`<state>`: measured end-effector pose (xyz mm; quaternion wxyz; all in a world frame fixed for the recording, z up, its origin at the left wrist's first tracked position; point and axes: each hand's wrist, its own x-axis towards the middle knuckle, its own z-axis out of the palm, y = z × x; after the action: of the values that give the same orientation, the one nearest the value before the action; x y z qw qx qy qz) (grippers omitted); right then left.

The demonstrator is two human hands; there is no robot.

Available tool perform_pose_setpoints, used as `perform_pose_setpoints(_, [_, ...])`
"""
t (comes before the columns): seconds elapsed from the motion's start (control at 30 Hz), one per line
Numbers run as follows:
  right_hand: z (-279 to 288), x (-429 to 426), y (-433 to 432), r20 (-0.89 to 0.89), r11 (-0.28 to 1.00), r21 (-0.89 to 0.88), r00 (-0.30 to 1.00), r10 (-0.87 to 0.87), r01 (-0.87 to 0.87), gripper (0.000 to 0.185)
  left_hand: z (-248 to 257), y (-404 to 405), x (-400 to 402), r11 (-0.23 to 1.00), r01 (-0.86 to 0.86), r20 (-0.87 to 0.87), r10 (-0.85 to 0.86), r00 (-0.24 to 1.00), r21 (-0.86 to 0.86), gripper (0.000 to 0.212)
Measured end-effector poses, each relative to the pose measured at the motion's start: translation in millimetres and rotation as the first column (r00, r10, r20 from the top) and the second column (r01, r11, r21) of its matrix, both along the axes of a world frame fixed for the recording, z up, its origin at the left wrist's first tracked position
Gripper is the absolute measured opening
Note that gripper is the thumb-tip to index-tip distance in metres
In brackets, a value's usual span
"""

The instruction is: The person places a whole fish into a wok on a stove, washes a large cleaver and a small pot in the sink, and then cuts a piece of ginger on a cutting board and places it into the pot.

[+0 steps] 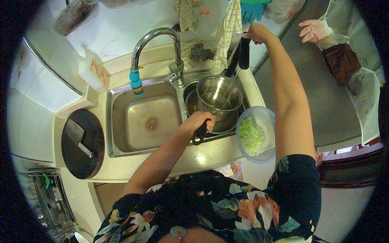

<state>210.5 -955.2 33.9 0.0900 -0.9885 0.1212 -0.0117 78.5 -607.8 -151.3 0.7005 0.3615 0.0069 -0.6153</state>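
Observation:
A shiny metal pot (219,94) is over the right sink basin, above a dark wok-like pan (191,101) in that basin. My left hand (202,121) is closed around a black handle (199,136) with a hanging hole, at the pot's near side. At the far right, my right hand (258,33) grips the top of another black handle (244,53). From it a thin metal shaft (237,74) runs down to the pot; where it ends inside is unclear. A pale blue plastic colander (255,159) holding shredded light green vegetable (250,136) stands right of the basin.
A chrome faucet (156,32) with a turquoise nozzle arches over the left basin (146,121). On a round dark chopping board (82,165) at left lies a cleaver (76,132). A checked cloth (226,36) hangs behind the pot. A white bottle (92,73) stands in the back left corner.

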Motion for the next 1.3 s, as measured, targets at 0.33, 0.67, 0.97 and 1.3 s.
perform_pose_setpoints(0.33, [0.8,2.4,-1.1,-0.008,1.000,0.000,1.000,0.003,-0.003,0.041,-9.1,-3.0,2.9,1.000,0.019,-0.049,-0.019,0.999,-0.008,0.011])
perform_pose_setpoints(0.67, [1.0,0.2,1.7,0.012,0.999,0.037,1.000,-0.010,0.010,0.042,-13.0,-3.5,2.9,1.000,0.020,-0.065,-0.021,0.998,-0.013,0.012])
perform_pose_setpoints(0.97, [2.0,3.3,1.4,-0.027,1.000,-0.010,1.000,0.010,-0.010,0.037,-12.1,-3.2,2.6,1.000,0.031,-0.037,-0.030,0.999,0.007,0.012])
perform_pose_setpoints(1.3, [1.7,1.6,0.7,-0.008,1.000,0.016,1.000,0.010,-0.010,0.037,-8.7,-3.4,-0.3,0.999,0.039,-0.012,-0.038,0.999,0.025,0.012])
